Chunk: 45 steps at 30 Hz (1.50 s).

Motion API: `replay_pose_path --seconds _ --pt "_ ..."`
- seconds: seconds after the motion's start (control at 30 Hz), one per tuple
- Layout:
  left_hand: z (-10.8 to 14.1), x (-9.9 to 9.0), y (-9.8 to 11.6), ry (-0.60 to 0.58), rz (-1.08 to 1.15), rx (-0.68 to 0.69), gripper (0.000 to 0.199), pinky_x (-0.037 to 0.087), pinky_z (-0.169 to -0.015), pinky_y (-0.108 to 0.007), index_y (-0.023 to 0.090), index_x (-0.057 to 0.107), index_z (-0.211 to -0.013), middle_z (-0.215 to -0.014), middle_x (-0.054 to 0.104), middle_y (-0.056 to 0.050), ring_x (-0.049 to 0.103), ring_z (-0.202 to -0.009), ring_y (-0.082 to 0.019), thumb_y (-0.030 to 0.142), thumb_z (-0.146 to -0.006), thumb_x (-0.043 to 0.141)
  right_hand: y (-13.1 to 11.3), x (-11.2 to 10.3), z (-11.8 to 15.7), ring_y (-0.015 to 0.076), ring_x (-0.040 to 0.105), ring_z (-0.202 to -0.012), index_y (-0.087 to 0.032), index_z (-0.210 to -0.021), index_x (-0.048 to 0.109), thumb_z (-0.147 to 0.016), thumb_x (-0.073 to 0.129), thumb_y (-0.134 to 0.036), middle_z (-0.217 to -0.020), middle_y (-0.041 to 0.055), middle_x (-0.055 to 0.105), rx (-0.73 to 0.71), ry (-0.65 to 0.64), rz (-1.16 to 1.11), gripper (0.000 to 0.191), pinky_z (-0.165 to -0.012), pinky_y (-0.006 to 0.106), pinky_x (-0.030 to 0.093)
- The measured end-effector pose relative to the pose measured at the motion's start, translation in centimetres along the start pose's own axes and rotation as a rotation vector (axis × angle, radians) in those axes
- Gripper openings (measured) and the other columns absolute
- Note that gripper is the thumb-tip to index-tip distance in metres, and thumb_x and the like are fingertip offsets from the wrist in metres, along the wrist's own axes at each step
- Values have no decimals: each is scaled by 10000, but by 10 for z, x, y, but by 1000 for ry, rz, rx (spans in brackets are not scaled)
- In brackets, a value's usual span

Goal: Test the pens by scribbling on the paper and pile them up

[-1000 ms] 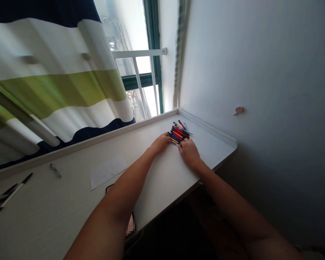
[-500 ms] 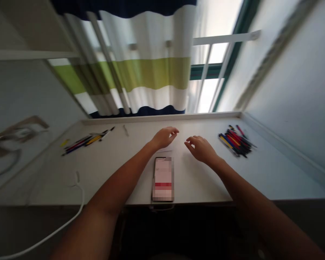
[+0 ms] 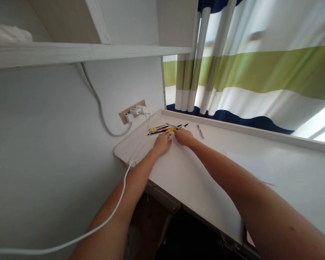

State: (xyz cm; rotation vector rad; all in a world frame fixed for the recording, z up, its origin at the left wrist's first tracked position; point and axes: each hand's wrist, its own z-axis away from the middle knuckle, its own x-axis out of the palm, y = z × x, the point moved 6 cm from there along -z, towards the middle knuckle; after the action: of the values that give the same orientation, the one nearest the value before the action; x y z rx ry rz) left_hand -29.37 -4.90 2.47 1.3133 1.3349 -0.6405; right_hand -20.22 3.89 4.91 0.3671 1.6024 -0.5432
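Note:
Several pens and markers (image 3: pixel 159 130), among them blue, yellow, red and black ones, lie in a loose pile near the back left corner of the white desk (image 3: pixel 184 169). My left hand (image 3: pixel 162 143) rests at the near edge of the pile, its fingers at the blue and yellow pens. Right beside it, my right hand (image 3: pixel 183 136) has its fingers closed at the right part of the pile, by a yellow pen; what they grip is too small to make out. A single grey pen (image 3: pixel 200 131) lies apart, to the right of my right hand.
A white cable (image 3: pixel 119 202) crosses over my left forearm. Plugs sit in a wall socket (image 3: pixel 134 110) behind the desk's left corner. A shelf (image 3: pixel 92 54) hangs overhead, and a striped curtain (image 3: pixel 246 72) covers the window. A paper (image 3: pixel 249 168) lies on the right.
The view has swung left. Both hands have moved from the middle of the desk, near the phone, to the pen pile in the left corner.

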Motion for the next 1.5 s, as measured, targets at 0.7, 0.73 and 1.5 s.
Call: replay_pose_path --seconds 0.7,0.73,1.5 --pt "-9 28 189 -201 1012 49 305 555 -819 -336 153 589 -1270 -957 756 -94 704 -799 -174 356 -1055 518 96 -67 211 221 635 -732 -220 -1004 558 -893 521 -138 -777 30 695 266 404 -304 142 -646 306 370" --pt "-6 30 212 -239 1163 41 318 554 -781 -311 144 589 -1237 -923 753 -82 698 -757 -158 387 -1034 569 102 -71 228 204 619 -708 -227 -972 538 -896 523 -158 -767 15 683 250 466 -368 104 -642 298 370" --pt "25 61 338 -113 215 707 318 530 -852 -309 320 701 -1296 -1236 778 -39 732 -1064 -242 411 -1072 494 220 -62 344 119 493 -402 -222 -553 502 -901 567 -773 -440 12 546 490 692 -1001 655 -465 262 413"
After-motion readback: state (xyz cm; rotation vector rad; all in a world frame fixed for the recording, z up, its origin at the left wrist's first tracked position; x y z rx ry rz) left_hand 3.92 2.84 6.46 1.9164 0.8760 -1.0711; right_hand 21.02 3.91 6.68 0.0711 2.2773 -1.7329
